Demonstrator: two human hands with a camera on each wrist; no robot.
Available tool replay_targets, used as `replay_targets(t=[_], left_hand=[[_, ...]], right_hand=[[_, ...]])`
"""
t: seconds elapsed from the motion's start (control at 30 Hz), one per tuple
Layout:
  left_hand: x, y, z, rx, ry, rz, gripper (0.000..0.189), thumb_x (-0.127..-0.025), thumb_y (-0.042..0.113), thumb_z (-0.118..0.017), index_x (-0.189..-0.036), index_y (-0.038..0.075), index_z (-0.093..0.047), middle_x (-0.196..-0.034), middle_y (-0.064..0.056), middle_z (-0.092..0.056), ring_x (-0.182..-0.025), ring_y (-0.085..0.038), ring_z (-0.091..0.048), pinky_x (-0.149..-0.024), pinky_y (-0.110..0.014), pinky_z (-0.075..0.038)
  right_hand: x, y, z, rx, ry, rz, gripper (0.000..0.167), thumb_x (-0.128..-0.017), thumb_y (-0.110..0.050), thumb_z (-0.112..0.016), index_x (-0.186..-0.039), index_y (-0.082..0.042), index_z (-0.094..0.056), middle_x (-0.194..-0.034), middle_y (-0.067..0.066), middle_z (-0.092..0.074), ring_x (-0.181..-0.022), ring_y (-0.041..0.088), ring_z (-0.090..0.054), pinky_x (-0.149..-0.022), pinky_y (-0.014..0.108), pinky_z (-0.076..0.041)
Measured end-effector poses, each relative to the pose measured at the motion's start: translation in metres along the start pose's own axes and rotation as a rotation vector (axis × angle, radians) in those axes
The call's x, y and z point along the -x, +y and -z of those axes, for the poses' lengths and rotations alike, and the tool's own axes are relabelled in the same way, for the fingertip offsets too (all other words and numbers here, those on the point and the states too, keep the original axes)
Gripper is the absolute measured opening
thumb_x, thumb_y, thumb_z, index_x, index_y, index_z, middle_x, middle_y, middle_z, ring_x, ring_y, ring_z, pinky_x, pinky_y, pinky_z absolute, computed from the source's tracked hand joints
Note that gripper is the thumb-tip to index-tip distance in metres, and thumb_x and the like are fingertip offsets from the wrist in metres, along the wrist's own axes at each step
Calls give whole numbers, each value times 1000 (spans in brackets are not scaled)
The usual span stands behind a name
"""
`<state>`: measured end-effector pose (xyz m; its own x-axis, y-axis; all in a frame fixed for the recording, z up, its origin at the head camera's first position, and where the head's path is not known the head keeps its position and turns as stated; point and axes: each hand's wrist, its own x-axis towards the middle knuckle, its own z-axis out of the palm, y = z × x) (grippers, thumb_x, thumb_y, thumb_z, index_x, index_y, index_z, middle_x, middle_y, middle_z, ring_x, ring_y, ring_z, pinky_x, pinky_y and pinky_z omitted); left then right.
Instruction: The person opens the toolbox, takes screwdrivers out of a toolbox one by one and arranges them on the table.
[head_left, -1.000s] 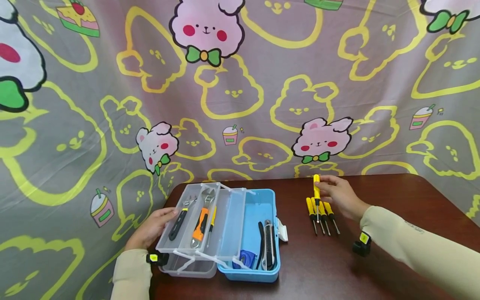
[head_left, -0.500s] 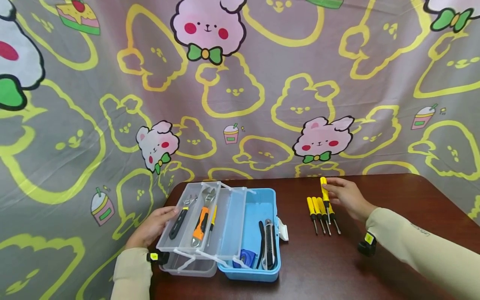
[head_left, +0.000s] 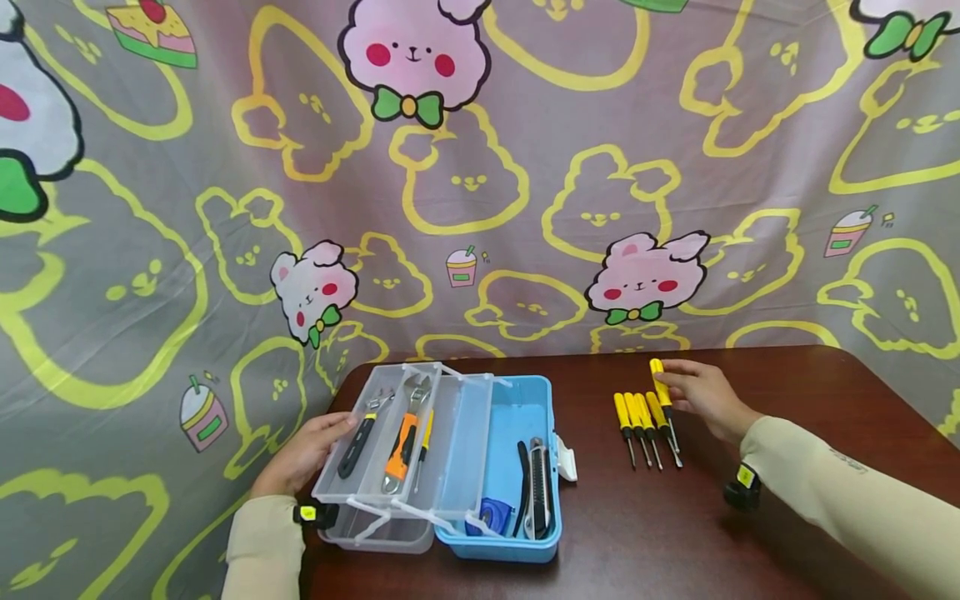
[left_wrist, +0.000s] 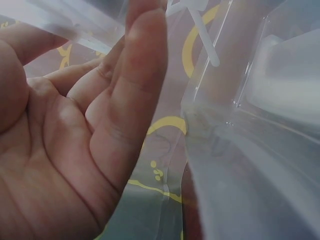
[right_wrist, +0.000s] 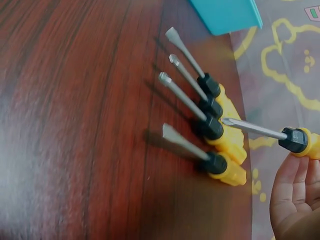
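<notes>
My right hand (head_left: 708,396) pinches a yellow-handled screwdriver (head_left: 660,383) by its handle, shaft slanting down. Its cross-shaped tip shows in the right wrist view, where the screwdriver (right_wrist: 260,130) is above the table. Several similar screwdrivers (head_left: 633,414) lie side by side on the table just left of it, handles toward the back. At the left, my left hand (head_left: 303,450) holds the outer edge of the clear upper tray (head_left: 330,479) of an open toolbox. Up close, the left hand (left_wrist: 65,130) has its thumb and fingers on either side of the tray's edge.
The toolbox's blue base (head_left: 517,408) holds a utility knife (head_left: 537,492), a black strip and a blue tape measure (head_left: 491,517). Two adjustable wrenches, one with an orange handle (head_left: 402,446), and another yellow-handled tool lie in the trays. A white latch (head_left: 566,461) sticks out on the right.
My right hand has moved right and slightly down, carrying the screwdriver from over the middle of the row to its right end. The left hand stays at the tray.
</notes>
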<state>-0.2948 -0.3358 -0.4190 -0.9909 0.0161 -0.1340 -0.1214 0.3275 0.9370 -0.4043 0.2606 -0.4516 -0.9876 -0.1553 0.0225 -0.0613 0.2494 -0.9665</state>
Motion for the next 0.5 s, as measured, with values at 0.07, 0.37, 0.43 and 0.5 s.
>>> replay_targets(t=[0.07,0.37,0.43,0.5], left_hand=[[0,-1,0,2,-1,1,63,-98,41,-57,-139,-5,-46,-110,-17,-66,-89,-29,-66,-75,-43,-56],[0,0,0,4,-13,-3,62,-99,40,-55,-139,-5,-45,-109,-15,-66,-89,-28,-66,-76,-42,-56],[0,1,0,4,-19,-8,62,-99,40,-54,-140,-6,-44,-108,-14,-66,-89,-27,-66,-76,-42,-56],[1,2,1,8,-27,-11,62,-100,40,-54,-140,-6,-43,-108,-14,-66,-88,-27,-66,-76,-42,-56]], right_hand=[[0,2,2,11,1,-4,67,-96,-39,-61,-144,4,-40,-135,24,-47,-99,27,-54,-82,35,-54],[-1,20,10,68,25,-33,68,-96,-40,-61,-143,6,-41,-131,26,-49,-94,28,-56,-76,32,-55],[-2,26,11,69,28,-50,68,-96,-40,-61,-142,6,-41,-128,25,-52,-90,26,-56,-75,32,-55],[-3,31,10,61,27,-64,67,-96,-38,-62,-142,6,-41,-126,23,-53,-87,23,-56,-74,32,-55]])
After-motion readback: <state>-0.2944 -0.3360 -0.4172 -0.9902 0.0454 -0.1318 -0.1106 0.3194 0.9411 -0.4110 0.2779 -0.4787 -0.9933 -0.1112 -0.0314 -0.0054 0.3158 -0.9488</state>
